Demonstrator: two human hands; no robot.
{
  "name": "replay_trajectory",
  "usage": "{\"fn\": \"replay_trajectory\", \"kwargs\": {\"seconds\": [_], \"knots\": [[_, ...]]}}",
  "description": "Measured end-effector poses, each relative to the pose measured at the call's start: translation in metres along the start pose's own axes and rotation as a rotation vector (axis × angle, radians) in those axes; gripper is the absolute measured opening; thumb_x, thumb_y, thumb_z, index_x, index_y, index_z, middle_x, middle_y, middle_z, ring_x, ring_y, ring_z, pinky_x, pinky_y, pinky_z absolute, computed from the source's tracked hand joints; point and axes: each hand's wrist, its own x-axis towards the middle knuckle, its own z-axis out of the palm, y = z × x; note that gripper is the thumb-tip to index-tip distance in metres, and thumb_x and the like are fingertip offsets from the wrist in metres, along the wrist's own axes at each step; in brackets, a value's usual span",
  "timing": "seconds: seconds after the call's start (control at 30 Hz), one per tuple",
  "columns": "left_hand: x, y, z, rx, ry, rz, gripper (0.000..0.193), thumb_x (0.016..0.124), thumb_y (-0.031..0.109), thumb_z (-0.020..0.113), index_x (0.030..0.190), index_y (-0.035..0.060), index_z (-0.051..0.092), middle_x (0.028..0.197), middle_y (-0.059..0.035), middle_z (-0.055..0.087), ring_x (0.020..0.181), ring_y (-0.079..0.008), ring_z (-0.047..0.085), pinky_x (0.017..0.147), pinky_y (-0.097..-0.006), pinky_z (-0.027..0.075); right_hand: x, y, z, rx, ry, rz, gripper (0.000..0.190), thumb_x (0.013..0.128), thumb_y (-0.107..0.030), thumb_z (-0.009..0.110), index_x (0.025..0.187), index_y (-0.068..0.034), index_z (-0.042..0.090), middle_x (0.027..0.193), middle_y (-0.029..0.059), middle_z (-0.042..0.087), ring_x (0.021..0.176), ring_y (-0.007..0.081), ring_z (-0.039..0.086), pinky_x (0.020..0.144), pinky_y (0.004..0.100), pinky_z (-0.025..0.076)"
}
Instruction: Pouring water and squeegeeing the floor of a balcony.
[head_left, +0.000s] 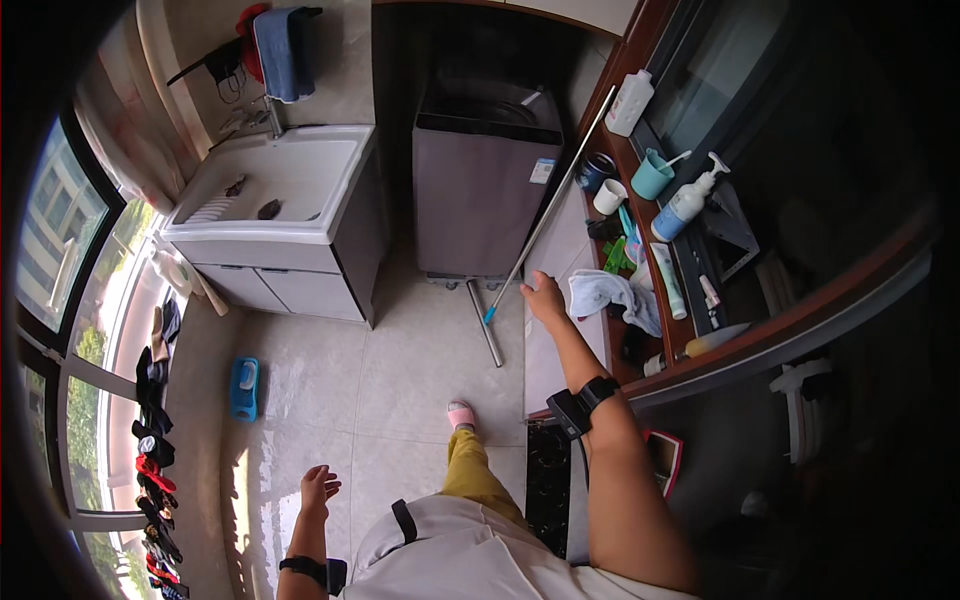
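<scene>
My right hand (545, 298) reaches forward with thumb and fingers apart, holding nothing. Just beyond it a floor squeegee (553, 203) leans beside the washing machine, its metal pole slanting up to the wooden ledge. A blue joint links the pole to the metal head (484, 322), which rests on the tiles. A white cloth (611, 294) hangs over the ledge's edge, to the right of that hand. Low over the floor, my left hand (319, 491) is empty, its fingers loosely bent and apart.
A top-loading washing machine (487, 199) stands ahead, beside a white sink (300, 176) with dark items inside. Bottles, cups and a tube crowd the wooden ledge (671, 289). A blue plastic item (244, 388) lies on the floor at left. Socks (154, 450) line the window sill.
</scene>
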Motion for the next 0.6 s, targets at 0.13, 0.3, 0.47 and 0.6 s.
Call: {"fn": "replay_trajectory", "kwargs": {"seconds": [0.13, 0.3, 0.47, 0.6], "knots": [[0.023, 0.023, 0.016, -0.01, 0.174, -0.12, 0.029, 0.089, 0.024, 0.052, 0.11, 0.0039, 0.051, 0.087, -0.0103, 0.06, 0.067, -0.0211, 0.062, 0.058, -0.0308, 0.049, 0.13, 0.018, 0.02, -0.068, 0.032, 0.069, 0.055, 0.079, -0.028, 0.064, 0.125, -0.004, 0.045, 0.117, 0.0223, 0.051, 0.109, 0.035, 0.05, 0.091, 0.0395, 0.042], [0.05, 0.074, 0.081, 0.06, 0.216, -0.217, 0.028, 0.089, 0.023, 0.051, 0.11, 0.0041, 0.051, 0.086, -0.01, 0.061, 0.067, -0.0203, 0.062, 0.058, -0.0296, 0.049, 0.263, 0.065, 0.033, -0.148, 0.083, 0.117, 0.062, 0.078, -0.024, 0.065, 0.128, 0.002, 0.04, 0.123, 0.0252, 0.046, 0.116, 0.0362, 0.045, 0.097, 0.0392, 0.038], [0.065, 0.122, 0.153, 0.041, 0.173, -0.233, 0.027, 0.09, 0.021, 0.051, 0.11, 0.0035, 0.053, 0.086, -0.0092, 0.061, 0.07, -0.0187, 0.062, 0.062, -0.0289, 0.049, 0.362, 0.114, 0.035, -0.263, 0.154, 0.075, 0.07, 0.077, -0.024, 0.067, 0.132, 0.003, 0.034, 0.128, 0.0261, 0.042, 0.12, 0.0376, 0.041, 0.101, 0.0387, 0.034], [0.088, 0.129, 0.192, 0.097, 0.083, -0.253, 0.026, 0.09, 0.02, 0.051, 0.109, 0.0023, 0.054, 0.086, -0.0093, 0.061, 0.07, -0.0182, 0.062, 0.063, -0.0287, 0.048, 0.431, 0.168, 0.024, -0.138, 0.272, 0.128, 0.07, 0.08, -0.021, 0.064, 0.136, 0.002, 0.028, 0.135, 0.0247, 0.037, 0.125, 0.0347, 0.037, 0.102, 0.0369, 0.033]]}}
